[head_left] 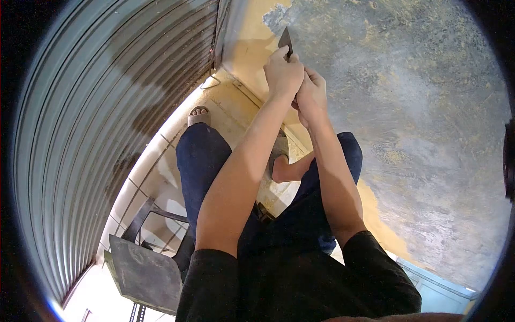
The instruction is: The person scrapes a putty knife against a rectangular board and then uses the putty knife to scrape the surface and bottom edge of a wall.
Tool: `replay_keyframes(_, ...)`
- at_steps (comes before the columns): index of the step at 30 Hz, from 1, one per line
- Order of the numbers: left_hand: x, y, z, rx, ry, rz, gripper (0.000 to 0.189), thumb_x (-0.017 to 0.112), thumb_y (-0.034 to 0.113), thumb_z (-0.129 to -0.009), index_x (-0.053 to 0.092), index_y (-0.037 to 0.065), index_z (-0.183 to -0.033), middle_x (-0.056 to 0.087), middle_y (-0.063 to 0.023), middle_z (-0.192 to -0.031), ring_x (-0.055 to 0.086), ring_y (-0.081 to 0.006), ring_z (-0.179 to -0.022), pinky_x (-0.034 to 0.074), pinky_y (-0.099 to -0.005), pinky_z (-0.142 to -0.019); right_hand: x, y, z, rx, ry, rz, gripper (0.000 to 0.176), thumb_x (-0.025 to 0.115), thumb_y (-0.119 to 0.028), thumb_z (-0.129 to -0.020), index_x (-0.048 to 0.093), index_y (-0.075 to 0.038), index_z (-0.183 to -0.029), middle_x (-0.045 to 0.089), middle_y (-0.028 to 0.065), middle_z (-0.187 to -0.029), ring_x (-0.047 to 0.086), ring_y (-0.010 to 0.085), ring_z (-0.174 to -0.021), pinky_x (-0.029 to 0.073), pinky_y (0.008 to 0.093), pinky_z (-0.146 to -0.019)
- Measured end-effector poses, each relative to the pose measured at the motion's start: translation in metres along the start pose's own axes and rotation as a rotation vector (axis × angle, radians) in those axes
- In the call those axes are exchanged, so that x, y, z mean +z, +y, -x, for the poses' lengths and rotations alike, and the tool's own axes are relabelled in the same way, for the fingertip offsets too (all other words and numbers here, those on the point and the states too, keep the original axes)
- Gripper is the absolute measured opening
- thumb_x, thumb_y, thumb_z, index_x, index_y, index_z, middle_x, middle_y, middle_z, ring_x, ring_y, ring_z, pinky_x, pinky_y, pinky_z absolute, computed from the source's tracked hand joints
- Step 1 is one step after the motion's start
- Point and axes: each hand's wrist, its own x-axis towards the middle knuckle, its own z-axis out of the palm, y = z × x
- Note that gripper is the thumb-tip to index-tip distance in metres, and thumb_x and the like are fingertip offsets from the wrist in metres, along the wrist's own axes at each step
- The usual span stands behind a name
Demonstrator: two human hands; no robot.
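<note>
A scraper (286, 41) with a dark, tapering blade points up at the wall, its tip close to a rough, chipped patch (277, 18). My left hand (282, 74) is closed around it just below the blade. Right behind, my right hand (312, 97) is also closed, pressed against the left one around the lower part of the tool. The handle is mostly hidden by my fingers. Grey, mottled coating covers much of the wall (413, 107), with yellow paint along its edges.
A corrugated metal shutter (107, 107) rises on the left. Below it lies a tiled floor (145, 182). A dark flat board (146, 271) sits by a black chair-like frame (153, 212) at lower left. My knees are bent, with a sandalled foot (199, 114) near the shutter.
</note>
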Motion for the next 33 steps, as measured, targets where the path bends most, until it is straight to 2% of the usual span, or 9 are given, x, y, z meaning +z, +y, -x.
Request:
replay_keyframes(5,0.0,-0.001,-0.008,-0.024,-0.014,0.065,0.041,0.059,0.013,-0.084,0.059,-0.009,-0.118,0.063,-0.0286,-0.113,0.062,-0.0361,-0.108,0.047,-0.0389,-0.095,0.004,0.002,-0.006,-0.023,0.007,0.004,0.03,0.048,-0.02,-0.096,0.064,0.003,-0.11,0.052,-0.0022,-0.063,0.041,0.0048,-0.046,0.028,0.0237,-0.038)
replay_keyframes(7,0.002,-0.004,-0.01,0.004,0.013,0.057,0.039,0.063,0.014,-0.086,0.061,-0.006,-0.118,0.068,-0.0189,-0.11,0.065,-0.0236,-0.1,0.048,-0.0326,-0.088,0.006,-0.002,-0.005,-0.038,0.014,-0.005,0.032,0.048,-0.02,-0.096,0.064,0.004,-0.111,0.052,-0.0018,-0.063,0.04,0.0043,-0.047,0.028,0.0238,-0.04)
replay_keyframes(11,0.0,0.0,-0.01,0.0,-0.008,0.046,0.039,0.063,0.014,-0.085,0.061,-0.005,-0.118,0.068,-0.0177,-0.108,0.066,-0.0232,-0.099,0.049,-0.0316,-0.086,0.007,-0.003,-0.004,-0.048,0.036,0.003,0.032,0.048,-0.019,-0.096,0.064,0.005,-0.11,0.053,-0.001,-0.065,0.041,0.0044,-0.048,0.029,0.0241,-0.041)
replay_keyframes(13,-0.001,0.002,-0.009,-0.001,-0.03,0.051,0.04,0.058,0.013,-0.084,0.06,-0.008,-0.117,0.065,-0.0267,-0.11,0.063,-0.0341,-0.107,0.047,-0.0374,-0.095,0.008,0.0,-0.008,-0.103,0.062,0.038,0.031,0.048,-0.018,-0.096,0.065,0.006,-0.107,0.055,0.0003,-0.065,0.042,0.0051,-0.048,0.03,0.0245,-0.041)
replay_keyframes(14,-0.003,0.003,-0.01,-0.003,-0.029,0.052,0.04,0.058,0.013,-0.084,0.06,-0.008,-0.117,0.065,-0.0267,-0.11,0.063,-0.0341,-0.107,0.047,-0.0374,-0.095,0.007,0.001,-0.009,-0.101,0.062,0.039,0.031,0.048,-0.018,-0.096,0.065,0.006,-0.107,0.055,0.0003,-0.065,0.042,0.0051,-0.048,0.03,0.0245,-0.041)
replay_keyframes(17,-0.005,0.005,-0.013,-0.021,-0.057,0.013,0.038,0.058,0.013,-0.083,0.062,-0.007,-0.116,0.066,-0.0246,-0.106,0.064,-0.0335,-0.103,0.048,-0.0372,-0.092,0.009,-0.002,-0.008,-0.077,0.04,0.025,0.031,0.048,-0.017,-0.095,0.065,0.007,-0.105,0.055,0.0012,-0.065,0.043,0.0057,-0.048,0.03,0.0251,-0.041)
replay_keyframes(19,-0.008,0.012,-0.012,-0.07,-0.071,-0.003,0.039,0.062,0.016,-0.082,0.064,0.0,-0.118,0.07,-0.0163,-0.104,0.066,-0.0223,-0.096,0.049,-0.0306,-0.085,0.01,-0.001,-0.008,-0.138,0.032,0.054,0.031,0.049,-0.017,-0.095,0.065,0.007,-0.105,0.054,0.0014,-0.063,0.043,0.0057,-0.047,0.031,0.0253,-0.041)
replay_keyframes(29,0.0,-0.01,-0.03,-0.011,0.039,0.107,0.039,0.062,0.015,-0.08,0.065,-0.001,-0.116,0.069,-0.0182,-0.104,0.066,-0.0236,-0.098,0.048,-0.03,-0.088,0.02,0.006,-0.021,-0.142,0.058,0.061,0.033,0.05,-0.019,-0.095,0.066,0.008,-0.107,0.056,0.0021,-0.066,0.044,0.0051,-0.05,0.032,0.0243,-0.042)
replay_keyframes(33,-0.012,0.011,-0.018,-0.057,-0.068,-0.045,0.039,0.063,0.017,-0.08,0.066,-0.001,-0.115,0.07,-0.0176,-0.103,0.066,-0.0231,-0.096,0.049,-0.0297,-0.086,0.018,0.0,-0.012,-0.12,0.071,0.036,0.033,0.051,-0.018,-0.095,0.065,0.008,-0.11,0.058,0.0022,-0.069,0.045,0.0048,-0.054,0.033,0.0237,-0.045)
